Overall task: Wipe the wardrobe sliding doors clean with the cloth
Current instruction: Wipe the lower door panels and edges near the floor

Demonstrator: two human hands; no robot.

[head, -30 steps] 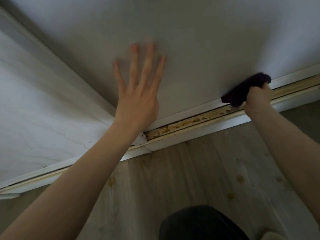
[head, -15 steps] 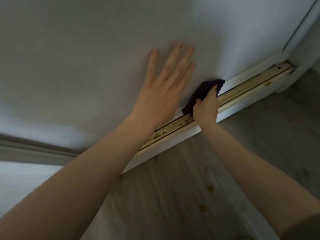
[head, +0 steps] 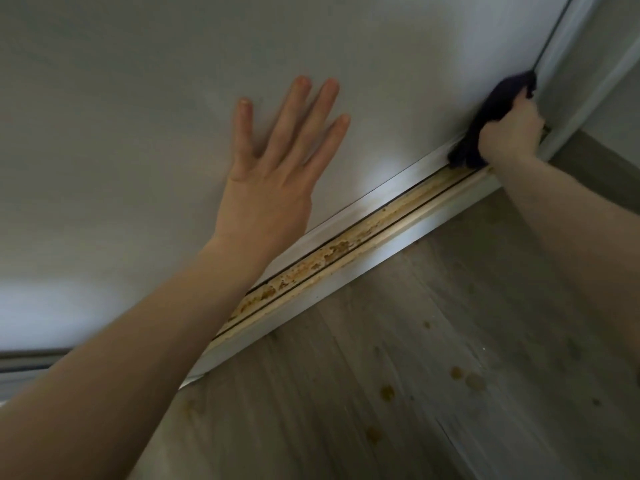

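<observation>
A left hand (head: pixel 273 178) lies flat on the white sliding door (head: pixel 138 116), its grip spread and fingers straight against the panel. Below it runs the bottom track (head: pixel 332 251), crusted with yellow-brown grime. At the door's lower right corner, the right hand (head: pixel 512 133) has its grip curled round a dark cloth (head: pixel 491 109), pressed to the door beside the frame (head: pixel 562 74). Likely risks: the cloth could drag track grime up onto the panel, and the bare left palm may leave smudges or nudge the door along.
</observation>
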